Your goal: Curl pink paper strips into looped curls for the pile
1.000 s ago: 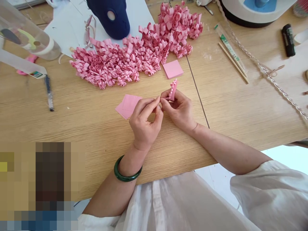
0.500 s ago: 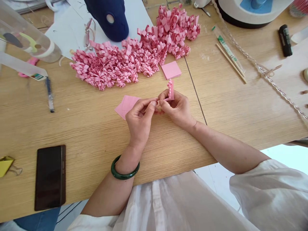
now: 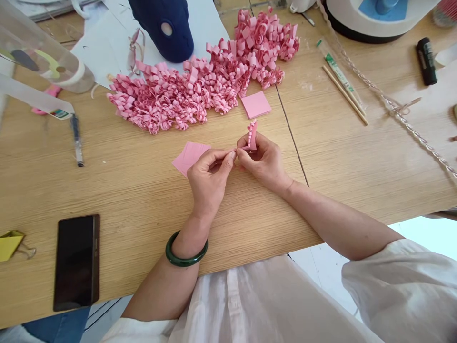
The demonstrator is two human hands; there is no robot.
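Note:
My right hand [image 3: 262,159] is closed on a pink paper strip [image 3: 253,136] whose one edge is cut into small curled loops. The strip stands up above the fingers. My left hand [image 3: 210,176], with a green bangle [image 3: 186,262] on its wrist, pinches at the near end of the same paper, its fingertips close against the right ones. What exactly lies between the fingertips is partly hidden. Left of the hands lie flat pink paper pieces with cut slits [image 3: 189,156]. A stack of pink paper squares [image 3: 256,105] sits just beyond the right hand.
A long heap of curled pink paper [image 3: 178,95] spans the back, before a dark blue cup-like object [image 3: 164,28]. A phone [image 3: 76,262] and yellow binder clip [image 3: 10,245] lie left. Wooden sticks [image 3: 345,95], a braided cord [image 3: 378,90] and a black marker-like tube [image 3: 426,62] lie right.
My left fingertips have shifted slightly along the pink paper, and the curled strip leans a little differently. The whole view has moved slightly.

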